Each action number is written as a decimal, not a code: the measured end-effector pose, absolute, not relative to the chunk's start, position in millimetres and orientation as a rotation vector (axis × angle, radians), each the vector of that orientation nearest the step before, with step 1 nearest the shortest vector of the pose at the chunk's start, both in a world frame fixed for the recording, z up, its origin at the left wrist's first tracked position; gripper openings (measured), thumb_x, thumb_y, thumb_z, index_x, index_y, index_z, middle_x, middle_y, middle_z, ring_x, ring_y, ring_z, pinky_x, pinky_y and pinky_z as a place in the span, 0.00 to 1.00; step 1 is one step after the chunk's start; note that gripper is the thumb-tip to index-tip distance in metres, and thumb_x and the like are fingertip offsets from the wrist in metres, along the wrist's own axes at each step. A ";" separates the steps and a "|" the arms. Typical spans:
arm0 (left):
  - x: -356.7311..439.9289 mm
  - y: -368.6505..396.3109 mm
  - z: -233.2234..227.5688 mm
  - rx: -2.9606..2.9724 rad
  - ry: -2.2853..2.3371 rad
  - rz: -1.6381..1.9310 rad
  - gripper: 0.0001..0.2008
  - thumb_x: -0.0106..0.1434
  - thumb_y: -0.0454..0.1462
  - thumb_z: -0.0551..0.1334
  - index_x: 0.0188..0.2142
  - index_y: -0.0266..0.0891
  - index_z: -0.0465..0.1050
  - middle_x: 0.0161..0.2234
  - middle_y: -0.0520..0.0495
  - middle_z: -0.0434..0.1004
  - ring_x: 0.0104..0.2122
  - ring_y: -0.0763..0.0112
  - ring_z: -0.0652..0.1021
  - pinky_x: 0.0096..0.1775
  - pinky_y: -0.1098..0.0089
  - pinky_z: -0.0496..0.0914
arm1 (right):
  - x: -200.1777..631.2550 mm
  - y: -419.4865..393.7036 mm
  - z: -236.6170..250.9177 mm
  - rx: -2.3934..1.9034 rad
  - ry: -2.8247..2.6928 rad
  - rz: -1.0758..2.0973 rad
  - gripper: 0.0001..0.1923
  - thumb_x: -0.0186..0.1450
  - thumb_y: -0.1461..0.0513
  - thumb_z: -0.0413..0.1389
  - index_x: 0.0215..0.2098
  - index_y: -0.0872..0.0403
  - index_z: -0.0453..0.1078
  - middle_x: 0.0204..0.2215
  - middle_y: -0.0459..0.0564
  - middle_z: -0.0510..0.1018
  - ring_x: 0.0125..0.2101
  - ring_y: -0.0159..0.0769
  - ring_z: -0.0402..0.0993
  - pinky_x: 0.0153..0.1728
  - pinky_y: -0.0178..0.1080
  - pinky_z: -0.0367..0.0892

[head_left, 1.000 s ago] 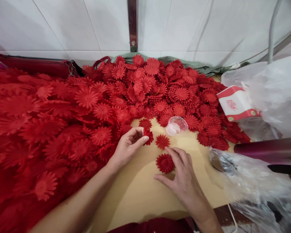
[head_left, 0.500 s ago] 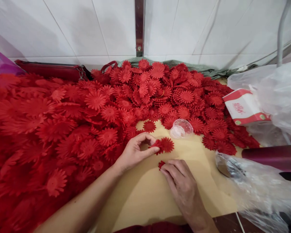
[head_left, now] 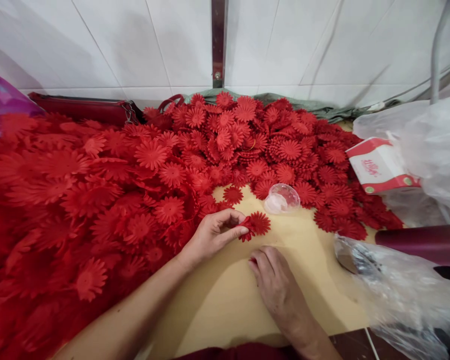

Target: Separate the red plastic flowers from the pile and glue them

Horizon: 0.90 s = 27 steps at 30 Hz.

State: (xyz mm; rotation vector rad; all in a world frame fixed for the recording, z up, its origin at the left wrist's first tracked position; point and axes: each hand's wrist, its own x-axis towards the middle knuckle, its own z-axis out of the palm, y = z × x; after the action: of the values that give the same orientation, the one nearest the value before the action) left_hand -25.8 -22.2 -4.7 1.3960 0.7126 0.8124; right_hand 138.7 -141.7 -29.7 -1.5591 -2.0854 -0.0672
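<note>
Between thumb and fingertips, my left hand [head_left: 223, 231] pinches a red artificial flower layer [head_left: 246, 231], partly hidden by the fingers. Close against it on the right, a second dark red flower layer [head_left: 260, 223] shows its spread petals. My right hand [head_left: 279, 282] is closed just below and to the right, back of the hand up, over the tan table surface [head_left: 217, 305]. A faint trace of red shows at its fingertips; the curled fingers hide what they hold, if anything. Beyond the hands stands a small clear plastic cup [head_left: 283, 199] with whitish content.
Heaped red flower layers [head_left: 172, 175] cover the left side and the back. A red-and-white carton [head_left: 382, 165], a dark purple cylinder [head_left: 422, 245] and a clear plastic bag [head_left: 405, 300] lie at right. A red purse [head_left: 86, 107] rests against the tiled wall [head_left: 172, 45].
The small red piece that showed at my right fingertips is now almost out of sight, with the fingers curled further in. My left hand keeps its pinch. The view has shifted slightly.
</note>
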 end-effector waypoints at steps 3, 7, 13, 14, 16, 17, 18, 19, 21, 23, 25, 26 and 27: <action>-26.1 -22.4 -4.5 1.400 0.719 0.825 0.13 0.66 0.43 0.67 0.41 0.35 0.74 0.32 0.49 0.76 0.31 0.74 0.75 0.38 0.72 0.70 | 143.7 -141.4 -30.4 -1.575 -1.989 -0.029 0.09 0.76 0.65 0.47 0.45 0.53 0.69 0.37 0.52 0.75 0.38 0.39 0.75 0.41 0.43 0.75; -25.3 -24.0 1.0 1.536 0.797 0.833 0.12 0.66 0.43 0.68 0.39 0.35 0.75 0.34 0.47 0.77 0.34 0.73 0.76 0.40 0.73 0.71 | 158.7 -138.6 -18.0 -1.695 -1.842 -0.085 0.19 0.73 0.52 0.54 0.55 0.55 0.69 0.52 0.63 0.71 0.51 0.51 0.71 0.51 0.56 0.72; -26.2 -22.6 2.5 1.798 0.683 0.875 0.14 0.63 0.39 0.70 0.46 0.38 0.76 0.43 0.44 0.78 0.42 0.68 0.78 0.45 0.70 0.73 | 152.9 -125.2 17.3 -1.608 -1.675 0.050 0.24 0.71 0.54 0.58 0.63 0.50 0.67 0.57 0.61 0.69 0.57 0.50 0.70 0.56 0.55 0.71; -26.7 -22.0 1.6 1.832 0.651 0.879 0.14 0.62 0.39 0.71 0.47 0.39 0.76 0.44 0.44 0.78 0.43 0.68 0.78 0.45 0.69 0.73 | 149.2 -121.6 20.3 -1.568 -1.680 0.122 0.22 0.72 0.56 0.57 0.64 0.48 0.67 0.56 0.59 0.71 0.57 0.47 0.71 0.56 0.53 0.72; -27.6 -21.3 -0.7 1.831 0.621 0.888 0.15 0.62 0.40 0.71 0.47 0.40 0.76 0.46 0.43 0.77 0.45 0.67 0.77 0.46 0.69 0.73 | 143.4 -114.3 22.1 -1.503 -1.683 0.281 0.20 0.73 0.59 0.56 0.62 0.46 0.69 0.54 0.56 0.75 0.55 0.43 0.74 0.56 0.50 0.73; -27.8 -21.1 -2.0 1.792 0.616 0.893 0.15 0.62 0.40 0.71 0.48 0.41 0.76 0.46 0.42 0.76 0.46 0.66 0.77 0.47 0.68 0.73 | 141.8 -111.1 21.3 -1.482 -1.665 0.353 0.19 0.72 0.60 0.56 0.61 0.46 0.70 0.52 0.55 0.76 0.54 0.42 0.74 0.56 0.49 0.74; -27.9 -21.0 -3.1 1.732 0.609 0.906 0.16 0.62 0.39 0.71 0.48 0.41 0.76 0.48 0.42 0.75 0.47 0.66 0.77 0.47 0.68 0.74 | 141.1 -108.3 20.0 -1.473 -1.633 0.410 0.18 0.72 0.60 0.57 0.60 0.46 0.71 0.51 0.54 0.77 0.53 0.41 0.75 0.55 0.48 0.75; -27.8 -20.8 -3.9 1.652 0.597 0.918 0.17 0.61 0.39 0.72 0.49 0.41 0.76 0.49 0.42 0.74 0.48 0.66 0.77 0.48 0.68 0.74 | 141.3 -106.2 18.4 -1.472 -1.589 0.449 0.17 0.72 0.61 0.58 0.58 0.47 0.72 0.51 0.53 0.78 0.52 0.40 0.76 0.55 0.47 0.75; -27.7 -20.2 -4.5 1.464 0.551 0.921 0.20 0.59 0.37 0.74 0.50 0.42 0.75 0.51 0.42 0.72 0.47 0.67 0.78 0.49 0.69 0.75 | 143.4 -103.6 15.4 -1.478 -1.497 0.490 0.14 0.71 0.61 0.58 0.55 0.47 0.74 0.50 0.53 0.78 0.51 0.39 0.76 0.54 0.46 0.75; -28.1 -19.1 -3.3 1.297 0.534 0.895 0.21 0.58 0.35 0.74 0.51 0.42 0.76 0.53 0.43 0.72 0.44 0.71 0.80 0.47 0.71 0.76 | 146.0 -102.9 13.5 -1.481 -1.453 0.517 0.13 0.71 0.61 0.58 0.54 0.48 0.76 0.50 0.52 0.79 0.51 0.38 0.77 0.55 0.46 0.75; -28.9 -18.1 -1.3 1.190 0.558 0.843 0.20 0.59 0.35 0.73 0.51 0.41 0.77 0.51 0.44 0.76 0.40 0.75 0.81 0.44 0.74 0.76 | 147.6 -103.1 12.5 -1.474 -1.450 0.537 0.15 0.70 0.60 0.60 0.55 0.48 0.75 0.51 0.52 0.78 0.52 0.39 0.76 0.56 0.47 0.74; -29.4 -17.7 -0.2 1.157 0.570 0.816 0.20 0.60 0.35 0.73 0.51 0.40 0.77 0.49 0.45 0.78 0.39 0.76 0.81 0.43 0.75 0.76 | 147.7 -103.2 12.0 -1.469 -1.452 0.540 0.15 0.70 0.60 0.61 0.55 0.48 0.75 0.52 0.52 0.78 0.52 0.39 0.76 0.56 0.47 0.74; -29.8 -17.6 0.6 1.131 0.578 0.790 0.20 0.60 0.35 0.73 0.51 0.40 0.77 0.46 0.45 0.80 0.37 0.76 0.81 0.42 0.75 0.76 | 147.4 -103.2 11.5 -1.464 -1.452 0.541 0.15 0.69 0.59 0.61 0.55 0.48 0.75 0.51 0.53 0.78 0.53 0.39 0.76 0.56 0.46 0.74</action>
State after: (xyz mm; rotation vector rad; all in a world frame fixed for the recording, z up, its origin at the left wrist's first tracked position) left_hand -29.8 -17.6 0.6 1.1315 0.5782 0.7896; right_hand 147.4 -103.2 11.5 -1.4637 -1.4523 0.5406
